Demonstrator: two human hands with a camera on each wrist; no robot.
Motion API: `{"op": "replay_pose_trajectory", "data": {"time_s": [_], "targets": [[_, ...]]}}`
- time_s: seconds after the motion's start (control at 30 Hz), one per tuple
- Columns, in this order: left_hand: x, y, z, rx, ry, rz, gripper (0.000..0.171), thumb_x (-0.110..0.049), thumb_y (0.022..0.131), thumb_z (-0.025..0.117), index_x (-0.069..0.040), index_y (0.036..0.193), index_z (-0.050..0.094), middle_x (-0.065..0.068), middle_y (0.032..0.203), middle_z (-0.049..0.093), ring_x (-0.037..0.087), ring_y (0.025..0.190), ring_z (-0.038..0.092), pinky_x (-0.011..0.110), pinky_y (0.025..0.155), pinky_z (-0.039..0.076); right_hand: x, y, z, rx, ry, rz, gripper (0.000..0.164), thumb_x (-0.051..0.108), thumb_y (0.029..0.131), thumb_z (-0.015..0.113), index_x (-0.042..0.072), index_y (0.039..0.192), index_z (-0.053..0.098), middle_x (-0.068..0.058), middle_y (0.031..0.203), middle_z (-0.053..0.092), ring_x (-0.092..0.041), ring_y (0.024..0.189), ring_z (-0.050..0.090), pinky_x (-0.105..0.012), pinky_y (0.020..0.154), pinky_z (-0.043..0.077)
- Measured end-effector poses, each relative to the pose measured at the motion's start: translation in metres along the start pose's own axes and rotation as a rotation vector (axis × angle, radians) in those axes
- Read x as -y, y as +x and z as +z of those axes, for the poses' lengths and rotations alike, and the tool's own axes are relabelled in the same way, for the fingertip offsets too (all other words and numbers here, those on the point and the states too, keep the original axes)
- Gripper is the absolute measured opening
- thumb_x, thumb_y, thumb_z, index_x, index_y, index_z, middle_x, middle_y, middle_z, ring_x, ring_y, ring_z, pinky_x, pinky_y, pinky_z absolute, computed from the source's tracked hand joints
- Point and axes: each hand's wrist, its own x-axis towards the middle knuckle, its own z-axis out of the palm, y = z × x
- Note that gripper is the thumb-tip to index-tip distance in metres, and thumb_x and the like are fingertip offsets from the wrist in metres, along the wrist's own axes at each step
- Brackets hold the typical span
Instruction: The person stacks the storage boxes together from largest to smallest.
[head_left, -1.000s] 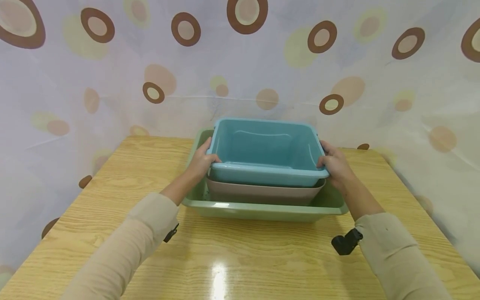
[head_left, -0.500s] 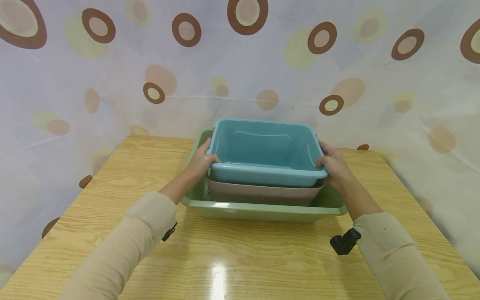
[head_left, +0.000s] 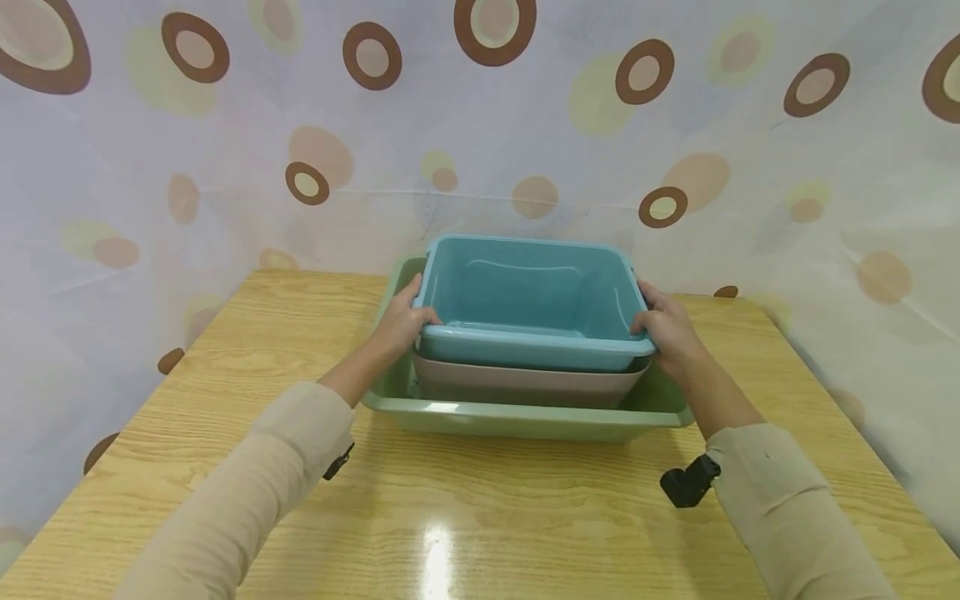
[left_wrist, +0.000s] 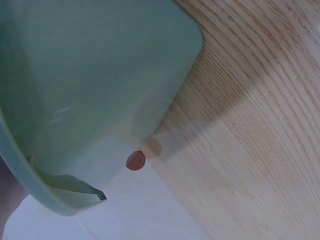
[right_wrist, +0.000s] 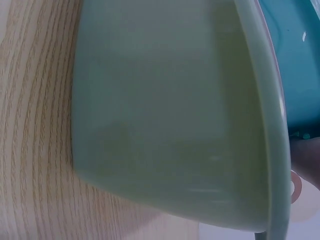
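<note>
A light blue plastic basin (head_left: 525, 292) sits on top of a stack, tilted slightly toward me. My left hand (head_left: 401, 321) grips its left rim, the thumb over the edge. On the opposite side my right hand (head_left: 670, 331) grips the right rim with its thumb inside. Below the blue basin is a pinkish-brown basin (head_left: 525, 387), which stands inside a larger green basin (head_left: 517, 423). The green basin's outer wall (left_wrist: 110, 60) fills much of the left wrist view. In the right wrist view its wall (right_wrist: 170, 115) hides most of my right hand.
The stack stands on a wood-grain table (head_left: 480, 500), toward its far edge. A patterned cloth (head_left: 480, 150) with ovals hangs behind and along both sides. A black wrist camera (head_left: 692, 482) hangs below the right sleeve, another black piece (head_left: 339, 462) below the left.
Almost nothing differs. Both hands keep their hold on the blue basin's rim, and the right hand has shifted very slightly left.
</note>
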Motion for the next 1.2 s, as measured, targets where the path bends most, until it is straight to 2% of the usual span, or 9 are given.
{"op": "replay_pose_trajectory", "data": {"time_s": [0.23,0.47,0.6,0.77,0.93,1.2], "targets": [[0.003,0.0,-0.001,0.013,0.028,-0.007,0.084,-0.001,0.074,0.049,0.003,0.147,0.008,0.016,0.156,0.005,0.029,0.143,0.009,0.043,0.117,0.014,-0.001,0.0,0.001,-0.01,-0.051,0.0,0.08,-0.01,0.08,0.035,0.007,0.148,-0.003,-0.01,0.157,-0.005,-0.035,0.142,0.002,-0.056,0.115,0.007],[0.003,-0.002,-0.001,0.009,0.068,-0.005,0.083,-0.002,0.076,0.048,0.002,0.147,0.007,0.014,0.156,0.005,0.028,0.144,0.007,0.042,0.118,0.013,-0.001,-0.002,0.001,-0.007,-0.072,0.003,0.078,-0.008,0.082,0.035,0.006,0.147,-0.007,-0.01,0.156,-0.009,-0.033,0.143,-0.001,-0.053,0.116,0.005],[0.003,-0.003,-0.002,0.006,0.078,0.008,0.083,-0.003,0.076,0.049,0.001,0.147,0.007,0.012,0.157,0.005,0.026,0.144,0.007,0.042,0.118,0.014,0.0,-0.004,0.002,-0.016,-0.085,0.007,0.072,-0.005,0.087,0.033,0.007,0.147,-0.004,-0.011,0.156,-0.007,-0.033,0.143,0.002,-0.052,0.116,0.009],[0.004,-0.005,-0.003,0.003,0.121,0.029,0.081,-0.007,0.08,0.051,-0.001,0.148,0.009,0.009,0.157,0.008,0.024,0.144,0.01,0.041,0.117,0.018,0.001,-0.007,0.001,-0.099,-0.134,0.013,0.06,0.01,0.095,0.034,0.008,0.148,0.006,-0.014,0.156,0.008,-0.031,0.142,0.013,-0.049,0.115,0.018],[0.004,-0.011,-0.005,-0.007,0.166,0.08,0.074,-0.013,0.087,0.052,-0.003,0.148,0.012,0.009,0.156,0.012,0.024,0.144,0.013,0.041,0.117,0.017,0.002,-0.013,0.001,-0.216,-0.229,-0.012,0.056,0.019,0.097,0.035,0.008,0.148,0.016,-0.019,0.151,0.025,-0.035,0.139,0.024,-0.051,0.113,0.023],[0.005,-0.022,-0.012,-0.009,0.138,0.125,0.064,-0.021,0.096,0.047,-0.007,0.149,0.015,0.009,0.156,0.014,0.026,0.144,0.01,0.044,0.117,0.015,0.003,-0.02,-0.004,-0.294,-0.201,-0.033,0.053,0.027,0.099,0.034,0.007,0.147,0.023,-0.014,0.148,0.035,-0.026,0.137,0.032,-0.041,0.112,0.029]]}}
